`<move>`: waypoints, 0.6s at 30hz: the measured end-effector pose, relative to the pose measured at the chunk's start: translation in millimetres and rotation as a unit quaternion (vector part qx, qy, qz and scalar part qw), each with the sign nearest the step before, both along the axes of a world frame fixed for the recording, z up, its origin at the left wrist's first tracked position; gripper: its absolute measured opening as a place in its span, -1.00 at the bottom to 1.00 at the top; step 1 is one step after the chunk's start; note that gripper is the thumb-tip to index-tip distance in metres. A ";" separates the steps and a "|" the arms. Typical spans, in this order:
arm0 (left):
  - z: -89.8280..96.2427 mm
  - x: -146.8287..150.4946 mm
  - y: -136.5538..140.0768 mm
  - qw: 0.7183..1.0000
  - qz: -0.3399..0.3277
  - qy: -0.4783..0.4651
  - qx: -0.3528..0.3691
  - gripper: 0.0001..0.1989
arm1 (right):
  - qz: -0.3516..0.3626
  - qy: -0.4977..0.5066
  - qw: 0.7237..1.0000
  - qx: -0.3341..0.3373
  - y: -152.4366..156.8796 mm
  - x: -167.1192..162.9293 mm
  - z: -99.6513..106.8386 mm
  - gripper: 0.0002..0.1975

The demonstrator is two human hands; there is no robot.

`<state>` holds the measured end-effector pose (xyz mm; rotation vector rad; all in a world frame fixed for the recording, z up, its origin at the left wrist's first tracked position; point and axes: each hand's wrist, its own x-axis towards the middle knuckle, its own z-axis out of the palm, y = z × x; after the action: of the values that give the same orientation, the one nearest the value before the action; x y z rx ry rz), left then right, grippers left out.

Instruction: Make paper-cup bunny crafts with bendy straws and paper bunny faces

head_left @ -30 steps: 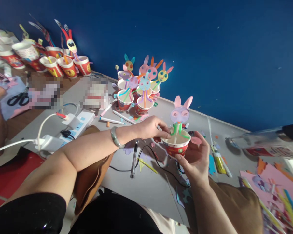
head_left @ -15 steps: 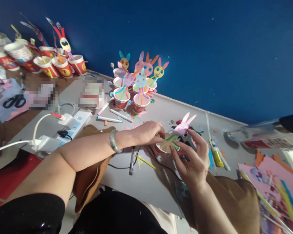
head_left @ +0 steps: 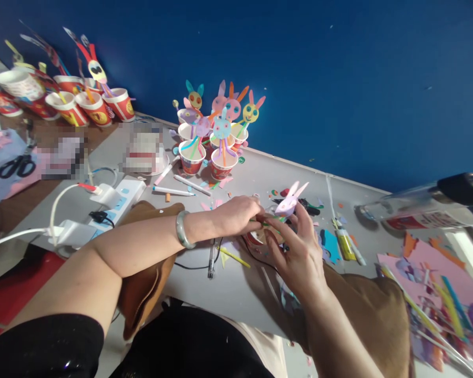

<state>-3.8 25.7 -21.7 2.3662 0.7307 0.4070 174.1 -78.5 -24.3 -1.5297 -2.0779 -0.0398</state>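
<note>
A paper cup [head_left: 255, 239] stands in front of me, largely hidden by my hands. Over it leans a pale purple rabbit head [head_left: 286, 205] with long pink ears, joined to a green pipe cleaner [head_left: 277, 218]. My left hand [head_left: 240, 215] reaches across from the left, its fingers curled at the cup's far left rim; the fingertips are partly hidden. From the right comes my right hand [head_left: 299, 254], thumb and forefinger closed around the green pipe cleaner at the cup's mouth. Its other fingers lie close under the rabbit head.
Several finished rabbit cups [head_left: 224, 165] stand by the blue wall. More red cups [head_left: 96, 110] are at the far left. A power strip [head_left: 120, 202], markers [head_left: 174, 191], a glue bottle [head_left: 345, 242], a clear bottle [head_left: 410, 205] and pink craft sheets [head_left: 429, 265] surround the work.
My right hand has moved left and inward, its fingertips meeting my left fingers over the cup. The rabbit head has shifted slightly left. The whole view has also drifted a little.
</note>
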 end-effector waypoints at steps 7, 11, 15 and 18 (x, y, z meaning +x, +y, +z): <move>-1.6 2.9 0.9 1.000 0.009 -0.007 0.002 -0.88 | -0.016 0.045 0.999 -0.022 -4.6 1.7 -0.3 -0.67; 4.0 2.7 1.7 1.000 0.012 0.016 -0.007 -0.90 | -0.028 0.141 0.990 -0.006 -6.6 2.1 -6.6 -0.62; 5.0 0.7 2.4 1.000 0.008 0.012 -0.023 -0.89 | -0.046 0.292 0.955 0.024 0.7 4.1 -7.8 -0.38; 3.1 -0.5 2.1 0.999 0.001 -0.003 -0.038 -0.88 | -0.055 0.359 0.932 -0.011 11.9 15.5 -9.6 -0.27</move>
<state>-4.3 27.7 -18.7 2.2919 0.7328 0.3791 189.6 -66.6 -33.9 -1.3890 -1.4100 0.4385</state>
